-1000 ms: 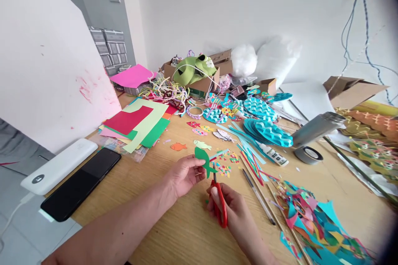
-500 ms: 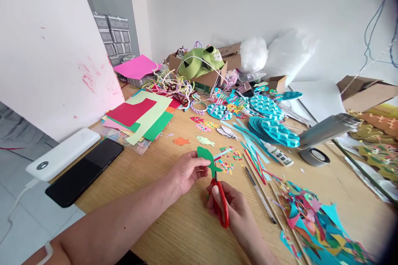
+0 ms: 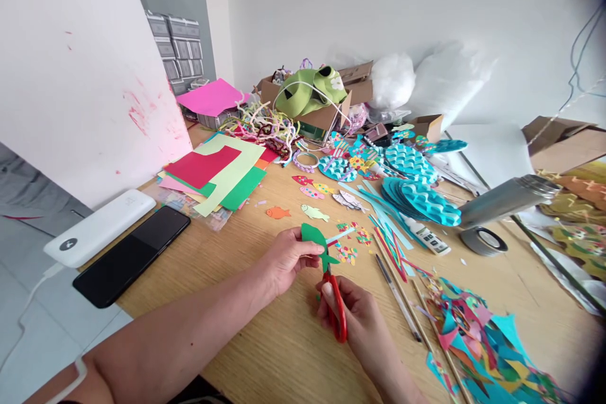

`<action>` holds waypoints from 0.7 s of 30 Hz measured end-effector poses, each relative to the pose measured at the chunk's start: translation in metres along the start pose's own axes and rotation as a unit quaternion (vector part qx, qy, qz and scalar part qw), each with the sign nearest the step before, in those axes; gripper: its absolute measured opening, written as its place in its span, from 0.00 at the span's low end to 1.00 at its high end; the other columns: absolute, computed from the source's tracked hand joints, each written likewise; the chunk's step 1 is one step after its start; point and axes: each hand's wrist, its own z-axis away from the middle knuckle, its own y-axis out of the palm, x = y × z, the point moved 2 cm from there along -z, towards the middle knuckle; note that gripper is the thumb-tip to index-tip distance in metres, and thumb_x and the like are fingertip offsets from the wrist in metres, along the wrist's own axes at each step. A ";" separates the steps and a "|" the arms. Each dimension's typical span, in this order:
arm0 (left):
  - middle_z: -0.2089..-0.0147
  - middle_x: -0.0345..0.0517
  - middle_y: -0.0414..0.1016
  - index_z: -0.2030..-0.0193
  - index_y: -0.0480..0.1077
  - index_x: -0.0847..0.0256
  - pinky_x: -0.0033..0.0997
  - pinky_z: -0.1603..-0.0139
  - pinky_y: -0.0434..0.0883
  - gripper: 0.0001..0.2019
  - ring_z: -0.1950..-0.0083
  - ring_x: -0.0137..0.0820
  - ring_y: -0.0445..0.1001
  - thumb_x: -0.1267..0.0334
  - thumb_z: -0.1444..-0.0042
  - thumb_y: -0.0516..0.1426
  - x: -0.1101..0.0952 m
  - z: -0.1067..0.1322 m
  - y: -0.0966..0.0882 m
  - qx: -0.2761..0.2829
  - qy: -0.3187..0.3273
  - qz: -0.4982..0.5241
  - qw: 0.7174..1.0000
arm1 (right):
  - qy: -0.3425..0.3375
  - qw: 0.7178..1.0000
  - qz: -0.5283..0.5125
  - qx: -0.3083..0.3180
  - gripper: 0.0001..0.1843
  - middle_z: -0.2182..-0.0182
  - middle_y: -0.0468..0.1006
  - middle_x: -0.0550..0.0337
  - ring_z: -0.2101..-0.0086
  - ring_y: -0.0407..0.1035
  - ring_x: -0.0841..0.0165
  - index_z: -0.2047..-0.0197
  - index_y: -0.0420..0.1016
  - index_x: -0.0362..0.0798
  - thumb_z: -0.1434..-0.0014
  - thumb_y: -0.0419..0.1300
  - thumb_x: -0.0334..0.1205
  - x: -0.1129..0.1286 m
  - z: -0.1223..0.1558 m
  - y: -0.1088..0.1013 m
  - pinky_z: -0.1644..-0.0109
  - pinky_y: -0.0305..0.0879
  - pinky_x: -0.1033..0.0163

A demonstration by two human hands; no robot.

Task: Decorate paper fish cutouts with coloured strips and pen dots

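Between the thumb and fingers of my left hand [image 3: 296, 257] is a piece of green paper [image 3: 312, 237], partly cut, with a tail-like end at its lower right. My right hand [image 3: 357, 310] grips red-handled scissors [image 3: 338, 312], their blades at the tail end of the green paper. Just beyond lie an orange paper fish [image 3: 278, 212] and a pale green paper fish [image 3: 314, 213]. Small coloured paper dots [image 3: 348, 255] are scattered right of the green paper. Farther back rest a red paper fish [image 3: 302, 180] and several others.
Coloured paper sheets [image 3: 227, 170] are stacked at left, behind a black phone [image 3: 132, 255] and a white power bank [image 3: 99, 227]. On the right are a pen [image 3: 398, 297], thin sticks [image 3: 438, 334], paper scraps [image 3: 492, 341], a glue bottle [image 3: 426, 237], tape [image 3: 483, 241] and a metal flask [image 3: 509, 200].
The view has shifted slightly, so the table things sit a little farther right. Both hands keep their grip, and the scissors stay at the green paper's tail end.
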 end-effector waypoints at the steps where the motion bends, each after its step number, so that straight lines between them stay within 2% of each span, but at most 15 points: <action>1: 0.70 0.42 0.74 0.71 0.70 0.65 0.25 0.70 0.66 0.14 0.72 0.27 0.73 0.68 0.67 0.67 0.000 0.000 0.000 0.000 0.000 -0.002 1.000 | 0.001 1.000 0.001 0.002 0.27 0.82 0.71 0.60 0.81 0.62 0.74 0.73 0.66 0.45 0.46 0.57 0.64 -0.001 0.000 0.000 0.77 0.55 0.68; 21: 0.74 0.38 0.72 0.74 0.70 0.65 0.24 0.73 0.64 0.14 0.74 0.24 0.68 0.70 0.70 0.66 0.005 0.001 0.003 -0.022 0.009 -0.001 1.000 | 0.011 1.000 -0.019 0.007 0.28 0.81 0.72 0.58 0.81 0.64 0.73 0.73 0.66 0.45 0.45 0.56 0.65 -0.002 0.000 0.001 0.77 0.56 0.68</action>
